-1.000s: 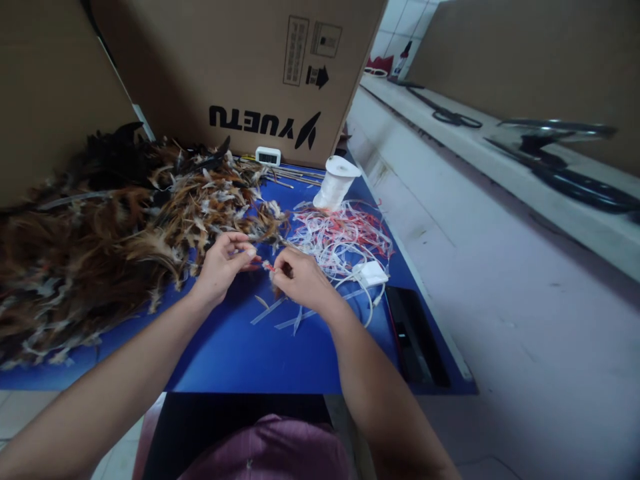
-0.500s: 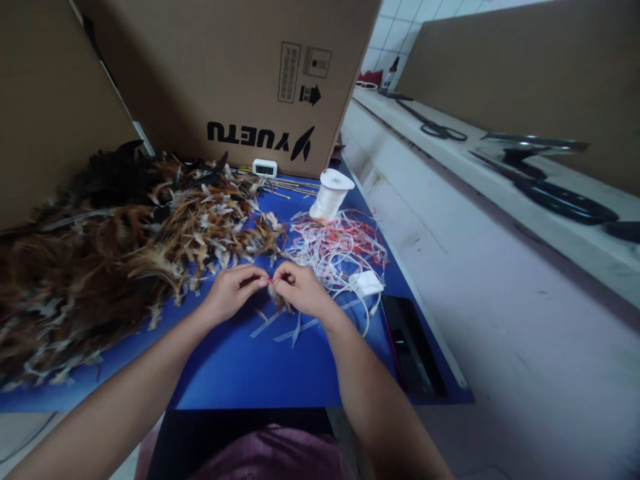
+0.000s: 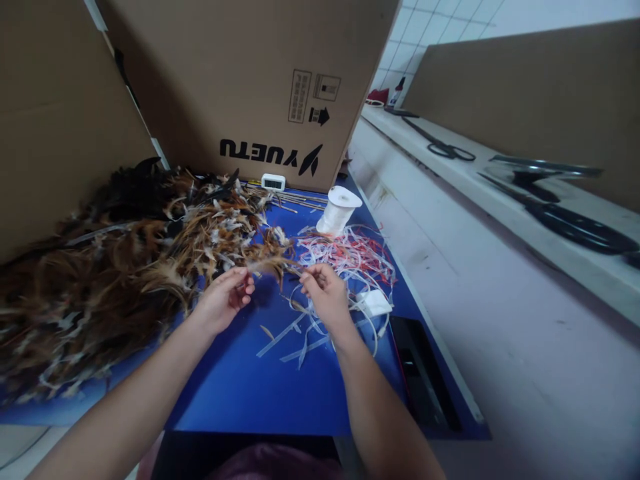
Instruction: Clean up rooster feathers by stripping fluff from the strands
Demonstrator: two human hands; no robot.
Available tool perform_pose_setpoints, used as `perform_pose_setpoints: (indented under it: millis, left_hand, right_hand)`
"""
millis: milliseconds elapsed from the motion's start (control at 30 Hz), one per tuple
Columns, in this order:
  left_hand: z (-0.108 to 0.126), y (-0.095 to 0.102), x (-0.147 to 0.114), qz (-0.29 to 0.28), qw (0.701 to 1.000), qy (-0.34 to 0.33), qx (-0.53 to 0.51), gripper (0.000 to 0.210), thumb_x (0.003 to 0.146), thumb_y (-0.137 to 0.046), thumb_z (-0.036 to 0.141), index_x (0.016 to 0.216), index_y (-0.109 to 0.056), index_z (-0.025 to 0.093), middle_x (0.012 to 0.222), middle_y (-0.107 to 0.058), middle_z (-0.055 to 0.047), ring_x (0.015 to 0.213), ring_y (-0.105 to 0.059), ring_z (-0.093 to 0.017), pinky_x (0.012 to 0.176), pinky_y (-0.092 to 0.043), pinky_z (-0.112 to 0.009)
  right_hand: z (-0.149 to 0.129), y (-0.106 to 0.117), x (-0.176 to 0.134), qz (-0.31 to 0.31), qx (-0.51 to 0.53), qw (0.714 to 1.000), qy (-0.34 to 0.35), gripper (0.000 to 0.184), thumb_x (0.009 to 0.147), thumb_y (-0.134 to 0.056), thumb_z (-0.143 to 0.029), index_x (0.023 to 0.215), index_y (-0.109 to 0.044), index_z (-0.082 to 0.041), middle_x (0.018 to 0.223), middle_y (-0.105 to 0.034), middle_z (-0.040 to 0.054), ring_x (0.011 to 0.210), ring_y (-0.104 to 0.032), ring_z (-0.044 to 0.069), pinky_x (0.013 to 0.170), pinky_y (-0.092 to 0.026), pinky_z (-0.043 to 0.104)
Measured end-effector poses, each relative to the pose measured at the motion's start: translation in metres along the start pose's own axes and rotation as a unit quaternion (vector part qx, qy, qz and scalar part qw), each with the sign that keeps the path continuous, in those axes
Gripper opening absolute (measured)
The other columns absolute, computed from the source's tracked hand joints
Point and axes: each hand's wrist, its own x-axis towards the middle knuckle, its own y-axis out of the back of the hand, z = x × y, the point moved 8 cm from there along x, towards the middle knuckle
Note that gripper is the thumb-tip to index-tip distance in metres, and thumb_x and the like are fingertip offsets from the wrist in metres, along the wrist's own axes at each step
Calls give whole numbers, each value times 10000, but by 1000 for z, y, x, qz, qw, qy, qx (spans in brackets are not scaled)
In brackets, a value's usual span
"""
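Note:
My left hand pinches a small bundle of brown feathers that points to the right. My right hand hovers a little apart from it, its fingertips close to the bundle's tip and to a heap of white and red plastic strips. I cannot make out whether those fingers hold a strip. A few loose pale strips lie on the blue table top under both hands. A big pile of brown, black and white feathers covers the table's left side.
A white thread spool stands behind the strips, near a small white digital clock. A white plug and a black flat device lie at the right edge. Cardboard boxes wall the back. Scissors rest on the right ledge.
My hands, which met over a red strip on the bundle, have drawn apart. The left hand keeps the feather bundle, and the right has moved right towards the strip heap.

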Motion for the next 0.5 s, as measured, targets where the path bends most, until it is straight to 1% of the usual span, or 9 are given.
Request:
perform_pose_setpoints:
  millis: [67, 167, 233, 367, 500]
  left_hand:
    - [0, -1, -1, 2, 1000, 16, -27, 95, 747, -680, 189, 780, -604, 141, 688, -589, -6, 534, -545, -70, 407, -425, -138]
    - [0, -4, -2, -11, 998, 28, -62, 54, 775, -640, 163, 777, -592, 137, 690, -568, 2, 529, -531, -60, 404, -422, -132]
    - [-1, -5, -2, -18, 996, 34, -81, 50, 789, -627, 163, 778, -584, 140, 686, -553, 7, 525, -521, -57, 407, -423, -133]
    - [-2, -6, -3, -38, 993, 35, -108, 76, 790, -637, 170, 768, -567, 146, 683, -543, 6, 525, -505, -56, 427, -419, -137]
    - [3, -14, -8, -62, 991, 12, -122, 162, 745, -685, 169, 704, -528, 159, 644, -531, 15, 507, -479, -60, 443, -405, -154]
  right_hand:
    - [-3, -6, -4, -14, -26, 999, 11, 84, 786, -552, -280, 781, -538, -197, 632, -557, -36, 541, -545, 113, 545, -440, 230]
    - [-10, -16, -12, -35, -75, 996, 34, 64, 809, -526, -260, 802, -542, -198, 632, -552, -36, 543, -539, 111, 546, -434, 225]
    - [-15, -21, -18, -48, -114, 990, 62, 50, 820, -511, -231, 820, -550, -199, 653, -564, -30, 568, -547, 113, 573, -439, 226]
    - [-26, -33, -28, -75, -196, 967, 143, 90, 838, -483, -177, 862, -568, -197, 755, -603, 4, 665, -573, 128, 657, -445, 242]
    - [-30, -45, -35, -119, -244, 944, 188, 129, 859, -446, -149, 882, -567, -186, 817, -624, 37, 721, -594, 148, 681, -452, 253]
